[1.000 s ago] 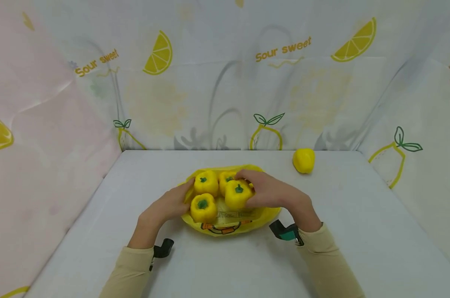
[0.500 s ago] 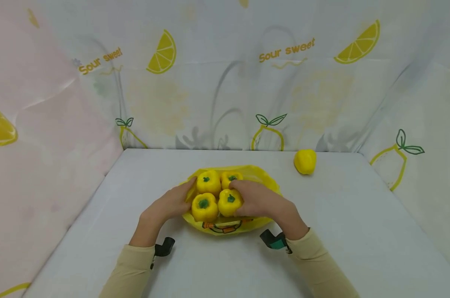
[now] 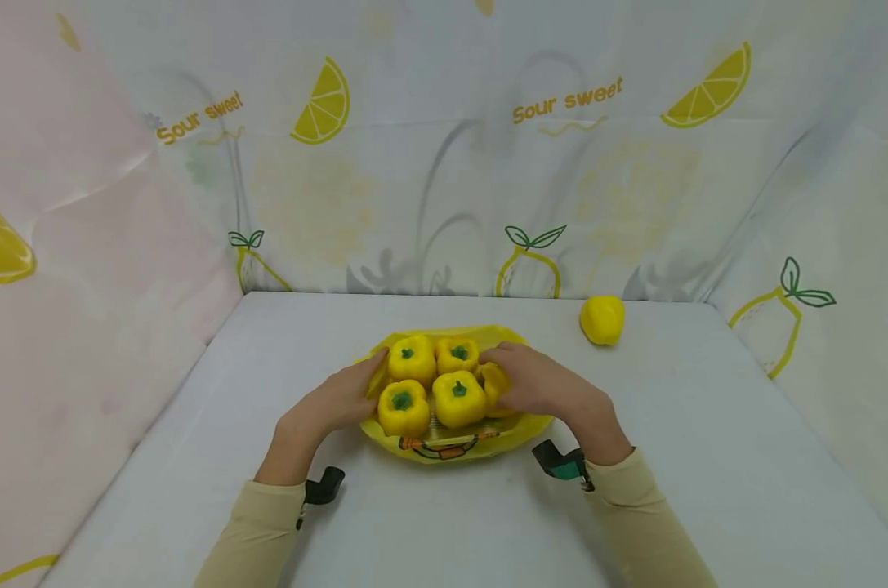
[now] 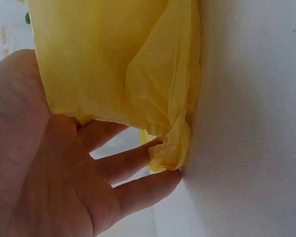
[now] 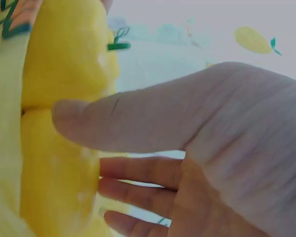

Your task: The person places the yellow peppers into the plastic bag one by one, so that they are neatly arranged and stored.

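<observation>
Four glossy yellow plastic bell peppers with green stems [image 3: 432, 382] sit clustered in a two-by-two block on a crumpled thin yellow plastic bag [image 3: 454, 445], which lies spread on the white bench [image 3: 444, 506] near its middle. The left hand [image 3: 333, 402] rests against the left side of the cluster; the left wrist view shows its fingers [image 4: 138, 163] straight and slightly spread, touching a gathered fold of the bag film where it meets the bench, pinching nothing. The right hand [image 3: 539, 384] lies against the right side, its fingers loosely extended and a little apart, pressing on the near-right pepper and what looks like a raised flap of the bag, without closing round either. A fifth yellow pepper [image 3: 601, 318] lies on its side well apart, near the far right edge by the lemon-printed backdrop [image 3: 561, 163]. Judging by this, four peppers are gathered on the bag, one remains outside, and the bag is not yet drawn up round them.
</observation>
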Tool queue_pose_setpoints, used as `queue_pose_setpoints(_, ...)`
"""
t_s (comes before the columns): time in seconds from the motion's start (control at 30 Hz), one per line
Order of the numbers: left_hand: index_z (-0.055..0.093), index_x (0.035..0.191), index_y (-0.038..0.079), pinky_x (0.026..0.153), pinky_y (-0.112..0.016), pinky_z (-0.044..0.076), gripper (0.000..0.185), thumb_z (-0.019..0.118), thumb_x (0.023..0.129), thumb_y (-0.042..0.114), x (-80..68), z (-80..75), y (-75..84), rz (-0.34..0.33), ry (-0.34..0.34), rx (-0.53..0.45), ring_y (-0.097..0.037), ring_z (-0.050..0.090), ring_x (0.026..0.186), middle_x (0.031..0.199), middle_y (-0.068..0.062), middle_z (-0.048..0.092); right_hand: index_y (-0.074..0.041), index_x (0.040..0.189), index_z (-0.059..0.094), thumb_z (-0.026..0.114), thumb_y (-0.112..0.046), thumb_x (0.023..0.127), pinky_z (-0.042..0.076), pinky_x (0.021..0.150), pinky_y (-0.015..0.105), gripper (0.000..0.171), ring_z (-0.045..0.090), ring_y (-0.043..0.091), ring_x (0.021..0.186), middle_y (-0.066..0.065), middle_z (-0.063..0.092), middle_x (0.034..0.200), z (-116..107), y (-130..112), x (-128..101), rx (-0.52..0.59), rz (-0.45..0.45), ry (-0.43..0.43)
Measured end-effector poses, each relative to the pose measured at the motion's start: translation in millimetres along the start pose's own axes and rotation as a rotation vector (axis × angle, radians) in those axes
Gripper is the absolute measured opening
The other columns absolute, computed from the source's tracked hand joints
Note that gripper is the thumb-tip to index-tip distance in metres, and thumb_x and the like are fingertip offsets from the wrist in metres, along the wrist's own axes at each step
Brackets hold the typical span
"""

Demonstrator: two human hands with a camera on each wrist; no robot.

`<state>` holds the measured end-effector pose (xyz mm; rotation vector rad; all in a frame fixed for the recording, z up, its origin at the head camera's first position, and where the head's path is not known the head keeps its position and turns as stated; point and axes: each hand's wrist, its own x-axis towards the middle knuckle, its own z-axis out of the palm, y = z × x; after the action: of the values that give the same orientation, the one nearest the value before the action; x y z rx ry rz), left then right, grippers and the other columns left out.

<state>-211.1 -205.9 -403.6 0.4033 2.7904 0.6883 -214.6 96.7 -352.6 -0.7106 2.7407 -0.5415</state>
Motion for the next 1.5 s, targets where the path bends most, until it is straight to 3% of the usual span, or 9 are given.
queue_pose_setpoints(0.2, 0.016, 0.160, 0.007, 0.121, -0.057, 0.026, 0.080, 0.051, 0.088, 0.009, 0.6, 0.5, -1.3, 0.001, 0.004, 0.008, -0.038, 0.033, 0.148, 0.160, -0.018, 0.033, -0.014, 0.138, 0.056, 0.077, -0.012, 0.082, 0.045, 0.109, 0.046, 0.061, 0.055, 0.023, 0.119, 0.005, 0.059, 0.134, 9.8, 9.9, 7.9, -0.013, 0.006, -0.004)
queue_pose_setpoints(0.47, 0.015, 0.160, 0.009, 0.122, -0.057, 0.024, 0.080, 0.050, 0.088, 0.009, 1.5, 1.0, -0.7, -0.012, -0.003, -0.011, -0.037, 0.031, 0.149, 0.162, -0.016, 0.032, -0.018, 0.137, 0.055, 0.074, -0.013, 0.078, 0.049, 0.101, 0.040, 0.063, 0.055, 0.018, 0.105, 0.000, 0.061, 0.127, 16.7, 18.3, 15.2, -0.037, -0.025, -0.015)
queue_pose_setpoints(0.73, 0.015, 0.160, 0.011, 0.123, -0.055, 0.024, 0.079, 0.051, 0.090, 0.012, 3.4, 3.5, -2.9, -0.016, -0.008, 0.001, -0.035, 0.029, 0.150, 0.163, -0.013, 0.030, -0.014, 0.120, 0.049, 0.067, -0.014, 0.071, 0.047, 0.079, 0.032, 0.052, 0.054, 0.021, 0.092, 0.005, 0.058, 0.111, 3.3, 39.8, 15.3, 0.143, -0.001, 0.055)
queue_pose_setpoints(0.97, 0.015, 0.160, 0.011, 0.122, -0.056, 0.024, 0.081, 0.051, 0.088, 0.010, 3.4, 4.3, -3.6, -0.015, -0.004, -0.008, -0.036, 0.029, 0.150, 0.163, -0.013, 0.031, -0.010, 0.120, 0.047, 0.070, -0.018, 0.077, 0.050, 0.089, 0.038, 0.049, 0.055, 0.025, 0.100, 0.012, 0.059, 0.120, -3.1, 57.0, 17.4, 0.219, 0.003, 0.173)
queue_pose_setpoints(1.33, 0.015, 0.160, 0.011, 0.122, -0.055, 0.024, 0.082, 0.052, 0.088, 0.012, 4.2, 5.4, -3.4, -0.002, -0.001, -0.006, -0.034, 0.029, 0.150, 0.163, -0.012, 0.030, -0.005, 0.131, 0.054, 0.074, -0.018, 0.086, 0.043, 0.110, 0.050, 0.051, 0.054, 0.032, 0.123, 0.014, 0.059, 0.133, 7.4, 69.7, 26.8, 0.209, 0.009, 0.212)
queue_pose_setpoints(1.5, 0.015, 0.160, 0.010, 0.122, -0.055, 0.025, 0.081, 0.053, 0.089, 0.013, 3.7, 5.2, -2.6, -0.001, 0.003, -0.005, -0.034, 0.030, 0.150, 0.162, -0.012, 0.032, -0.007, 0.138, 0.051, 0.074, -0.021, 0.087, 0.042, 0.111, 0.051, 0.058, 0.052, 0.032, 0.126, 0.014, 0.057, 0.137, 3.1, 74.2, 23.9, 0.230, 0.008, 0.209)
